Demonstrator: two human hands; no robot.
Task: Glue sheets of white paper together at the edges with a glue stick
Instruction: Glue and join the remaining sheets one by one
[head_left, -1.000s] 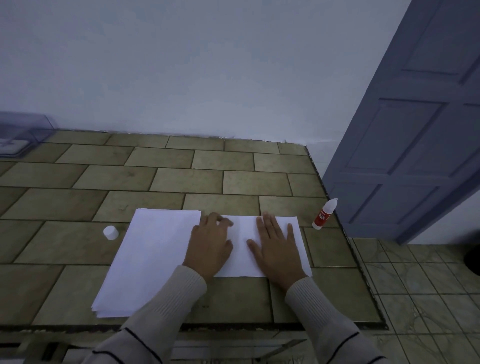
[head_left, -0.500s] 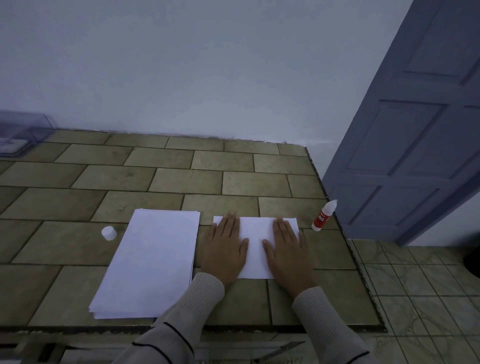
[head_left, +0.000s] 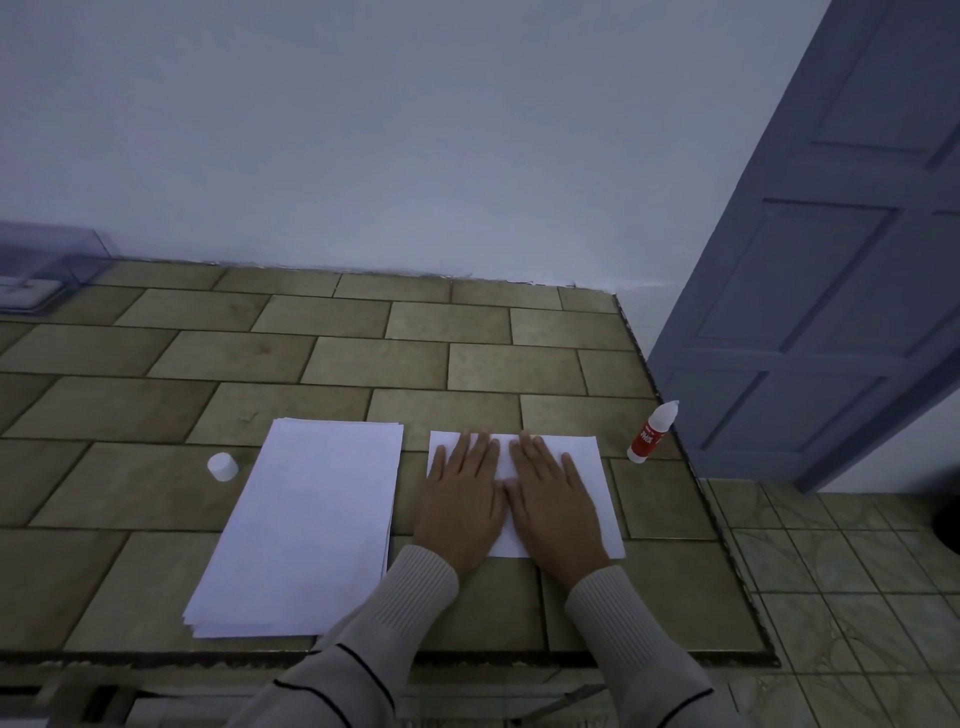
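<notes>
A small white sheet (head_left: 597, 467) lies flat on the tiled counter (head_left: 363, 358). My left hand (head_left: 460, 499) and my right hand (head_left: 553, 499) press on it side by side, palms down, fingers straight, thumbs nearly touching. A stack of white paper (head_left: 306, 525) lies just left of them, apart from the sheet. A red and white glue bottle (head_left: 652, 431) stands uncapped near the counter's right edge. Its white cap (head_left: 223, 466) sits left of the stack.
The counter's right edge (head_left: 691, 467) drops to a tiled floor (head_left: 841, 577), with a blue-grey door (head_left: 831, 260) beyond. A clear plastic box (head_left: 47, 270) stands at the far left by the wall. The front edge runs just below the stack.
Both hands slid toward each other over the small sheet and now lie close together at its middle. My left hand's fingers straightened and came off the stack's edge.
</notes>
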